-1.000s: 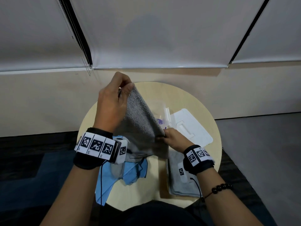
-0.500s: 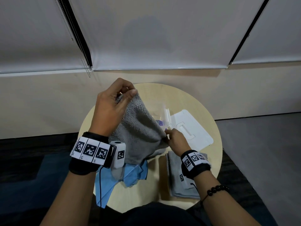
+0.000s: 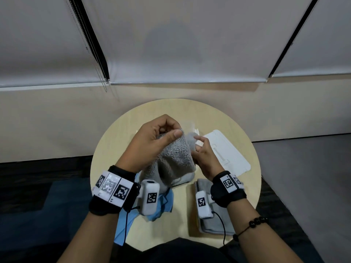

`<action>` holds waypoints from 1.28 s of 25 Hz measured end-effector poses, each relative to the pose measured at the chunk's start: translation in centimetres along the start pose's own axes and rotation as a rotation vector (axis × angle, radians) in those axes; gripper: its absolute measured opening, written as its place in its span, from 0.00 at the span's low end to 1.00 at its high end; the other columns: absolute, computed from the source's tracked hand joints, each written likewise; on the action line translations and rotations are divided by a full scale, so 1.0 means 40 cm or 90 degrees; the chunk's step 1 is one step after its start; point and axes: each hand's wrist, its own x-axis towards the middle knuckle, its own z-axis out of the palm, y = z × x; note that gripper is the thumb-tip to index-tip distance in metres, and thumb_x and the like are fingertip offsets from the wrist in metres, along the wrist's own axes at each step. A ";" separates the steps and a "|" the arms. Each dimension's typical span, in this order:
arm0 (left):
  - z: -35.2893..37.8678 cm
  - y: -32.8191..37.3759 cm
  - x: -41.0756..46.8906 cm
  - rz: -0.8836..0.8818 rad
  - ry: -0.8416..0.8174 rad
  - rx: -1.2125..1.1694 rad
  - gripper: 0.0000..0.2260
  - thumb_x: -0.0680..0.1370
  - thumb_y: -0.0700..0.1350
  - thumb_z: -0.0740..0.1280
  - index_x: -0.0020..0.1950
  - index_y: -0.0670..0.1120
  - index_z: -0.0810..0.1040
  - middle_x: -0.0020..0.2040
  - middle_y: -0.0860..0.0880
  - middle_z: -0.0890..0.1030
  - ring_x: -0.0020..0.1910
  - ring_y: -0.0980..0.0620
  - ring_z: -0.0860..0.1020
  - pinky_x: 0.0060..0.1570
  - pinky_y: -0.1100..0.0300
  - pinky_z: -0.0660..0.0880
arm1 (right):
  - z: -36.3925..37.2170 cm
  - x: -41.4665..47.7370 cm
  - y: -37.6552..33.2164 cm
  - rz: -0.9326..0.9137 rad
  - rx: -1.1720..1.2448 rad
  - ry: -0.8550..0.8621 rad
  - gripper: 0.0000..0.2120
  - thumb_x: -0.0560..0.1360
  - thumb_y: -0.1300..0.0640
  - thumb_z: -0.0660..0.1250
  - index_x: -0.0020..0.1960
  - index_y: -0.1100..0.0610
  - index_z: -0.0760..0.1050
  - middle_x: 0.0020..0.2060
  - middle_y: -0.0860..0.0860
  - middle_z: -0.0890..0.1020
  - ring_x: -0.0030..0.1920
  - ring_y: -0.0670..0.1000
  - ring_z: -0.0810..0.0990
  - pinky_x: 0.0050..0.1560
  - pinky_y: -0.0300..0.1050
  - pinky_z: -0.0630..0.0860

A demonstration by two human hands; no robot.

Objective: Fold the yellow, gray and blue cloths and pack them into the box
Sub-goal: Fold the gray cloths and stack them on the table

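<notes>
Blue cloth (image 3: 164, 204) L, lid (image 3: 230, 155) R.

A held cloth (image 3: 174, 158) is kept above the middle of the worktop (image 3: 180, 221), pinched at its top by the left grip (image 3: 150, 145), with the right grip (image 3: 204, 158) set against its right edge. Behind both grips a box (image 3: 188, 126) is placed on the worktop, and a lid (image 3: 228, 154) is laid flat just to its right. A folded cloth (image 3: 214, 224) is laid at the near right, beneath the right wrist. A loose cloth (image 3: 167, 201) is spread at the near left, partly hung over the worktop's edge.
</notes>
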 end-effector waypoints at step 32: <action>-0.042 -0.115 0.057 -0.038 0.440 0.010 0.05 0.80 0.46 0.68 0.47 0.55 0.75 0.44 0.53 0.80 0.43 0.55 0.78 0.47 0.60 0.75 | -0.033 -0.059 -0.125 -0.336 -0.430 -0.150 0.11 0.81 0.64 0.59 0.51 0.51 0.76 0.44 0.42 0.80 0.43 0.38 0.78 0.45 0.37 0.72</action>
